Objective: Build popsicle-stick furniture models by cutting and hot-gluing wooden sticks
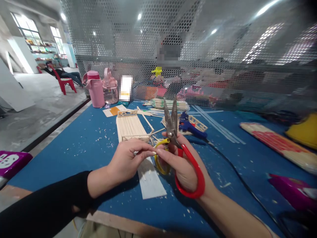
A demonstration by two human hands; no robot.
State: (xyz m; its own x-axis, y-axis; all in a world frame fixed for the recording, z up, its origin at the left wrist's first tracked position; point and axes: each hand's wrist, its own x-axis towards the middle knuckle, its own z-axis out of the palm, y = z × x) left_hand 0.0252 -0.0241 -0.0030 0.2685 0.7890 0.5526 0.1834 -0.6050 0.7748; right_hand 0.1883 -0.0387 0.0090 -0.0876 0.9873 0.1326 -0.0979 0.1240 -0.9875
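Observation:
My right hand point(184, 162) is wrapped around red-handled scissors point(170, 124), their blades pointing up and slightly apart. Its thumb meets the fingertips of my left hand point(125, 157), which pinch a tiny pale stick piece point(154, 152), mostly hidden by the fingers. Just beyond my left hand lies a flat panel of thin wooden sticks point(130, 125) with small stick rails at both ends. A yellow-handled tool point(162, 168) lies partly hidden behind my right hand. Below the fingertips is a white paper strip point(152, 181) with stick bits on it.
A blue glue gun point(192, 127) trails a black cord across the right side. Bagged sticks point(277, 142) lie farther right, and bundled sticks point(170, 104) at the back. Pink bottles point(96, 91) stand back left, before a perforated metal screen point(123, 43). A person sits behind the screen.

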